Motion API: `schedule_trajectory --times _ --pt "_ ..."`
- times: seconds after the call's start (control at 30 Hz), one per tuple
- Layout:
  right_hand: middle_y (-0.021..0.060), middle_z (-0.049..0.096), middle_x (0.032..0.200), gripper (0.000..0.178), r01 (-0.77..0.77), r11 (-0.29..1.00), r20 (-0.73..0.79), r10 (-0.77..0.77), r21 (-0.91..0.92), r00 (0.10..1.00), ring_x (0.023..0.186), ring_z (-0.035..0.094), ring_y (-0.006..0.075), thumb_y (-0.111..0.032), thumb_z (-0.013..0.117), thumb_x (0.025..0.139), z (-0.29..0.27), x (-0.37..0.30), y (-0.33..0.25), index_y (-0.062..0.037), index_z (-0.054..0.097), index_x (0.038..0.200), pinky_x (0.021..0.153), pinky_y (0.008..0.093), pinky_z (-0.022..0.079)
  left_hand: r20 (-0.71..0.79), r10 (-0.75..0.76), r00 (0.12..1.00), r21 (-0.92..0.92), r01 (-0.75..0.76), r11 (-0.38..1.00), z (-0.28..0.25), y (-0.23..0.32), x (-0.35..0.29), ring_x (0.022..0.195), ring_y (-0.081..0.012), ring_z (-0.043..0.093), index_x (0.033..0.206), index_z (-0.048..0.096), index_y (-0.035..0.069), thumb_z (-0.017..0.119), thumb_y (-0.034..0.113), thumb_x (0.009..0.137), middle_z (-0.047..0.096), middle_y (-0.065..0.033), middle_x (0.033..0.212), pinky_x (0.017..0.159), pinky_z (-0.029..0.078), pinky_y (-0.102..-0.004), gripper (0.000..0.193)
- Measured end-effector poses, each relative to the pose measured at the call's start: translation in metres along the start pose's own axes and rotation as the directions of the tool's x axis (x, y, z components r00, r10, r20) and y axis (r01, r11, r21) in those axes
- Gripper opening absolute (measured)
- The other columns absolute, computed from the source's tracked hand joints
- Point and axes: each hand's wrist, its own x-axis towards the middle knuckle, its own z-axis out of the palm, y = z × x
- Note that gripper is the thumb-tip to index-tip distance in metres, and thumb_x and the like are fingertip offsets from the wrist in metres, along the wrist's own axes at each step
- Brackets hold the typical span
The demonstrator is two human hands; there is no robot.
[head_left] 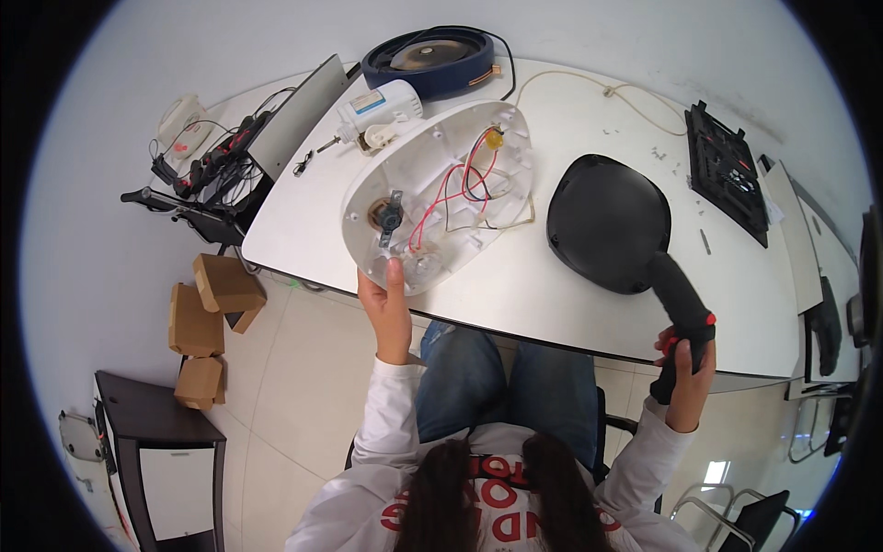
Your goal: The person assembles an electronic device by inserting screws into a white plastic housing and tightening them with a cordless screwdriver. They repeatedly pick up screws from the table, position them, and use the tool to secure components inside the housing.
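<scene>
Wires (455, 189) — red, black and white — lay bare inside the white housing shell (437, 198), tilted up at the centre of the frame with its near end off the counter (570, 294). The left hand (386, 304) pinched that lower rim. At lower right, the right hand (685, 373) was clenched around the handle of the black cover (612, 225), whose broad part rested on the counter. A one-point pinch on so wide a shell risked it twisting free — likely straining the loose wires.
</scene>
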Motion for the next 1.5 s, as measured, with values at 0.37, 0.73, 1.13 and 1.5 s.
schedule_trajectory --times 0.37,0.73,1.13,1.5 --pt "0.0088 0.060 0.088 0.034 0.026 0.950 -0.257 -0.110 -0.310 0.960 0.071 0.055 0.0126 -0.024 0.059 0.084 -0.022 0.007 0.017 -0.0033 0.045 0.106 0.061 0.0231 0.042 0.004 -0.010 1.000 -0.054 0.010 0.998 0.000 0.002 -0.002 0.094 -0.0095 0.048 0.114 0.048 0.000 0.051 0.023 0.090 0.054 -0.0042 0.105 0.085 0.036 -0.0244 0.033" --pt "0.0140 0.061 0.088 0.040 -0.046 0.742 -0.279 -0.193 -0.669 0.941 0.079 0.059 0.0259 -0.020 0.064 0.079 -0.013 0.006 0.018 -0.0039 0.046 0.111 0.072 0.0318 0.045 0.034 -0.022 0.999 -0.042 0.023 0.999 -0.003 0.000 -0.002 0.096 -0.0106 0.048 0.119 0.045 0.000 0.052 0.018 0.090 0.053 -0.0051 0.109 0.087 0.036 -0.0247 0.035" --pt "0.0125 0.057 0.101 0.055 0.033 0.482 -0.121 -0.285 -0.876 0.951 0.090 0.054 0.0303 -0.016 0.071 0.068 -0.017 0.021 0.024 -0.0055 0.045 0.115 0.076 0.0381 0.043 -0.101 -0.069 0.992 -0.047 0.065 0.997 -0.006 -0.010 0.004 0.099 -0.0121 0.049 0.117 0.046 0.000 0.043 0.035 0.093 0.053 -0.0066 0.111 0.085 0.038 -0.0255 0.042" --pt "0.0139 0.055 0.099 0.055 0.160 0.415 0.038 -0.288 -0.895 0.957 0.087 0.054 0.0315 -0.023 0.072 0.068 -0.041 0.053 0.021 -0.0038 0.046 0.113 0.071 0.0378 0.045 -0.115 -0.192 0.975 -0.353 0.140 0.925 -0.016 0.009 0.014 0.104 -0.0200 0.052 0.117 0.044 0.001 0.048 0.036 0.090 0.052 -0.0098 0.113 0.089 0.041 -0.0346 0.044"
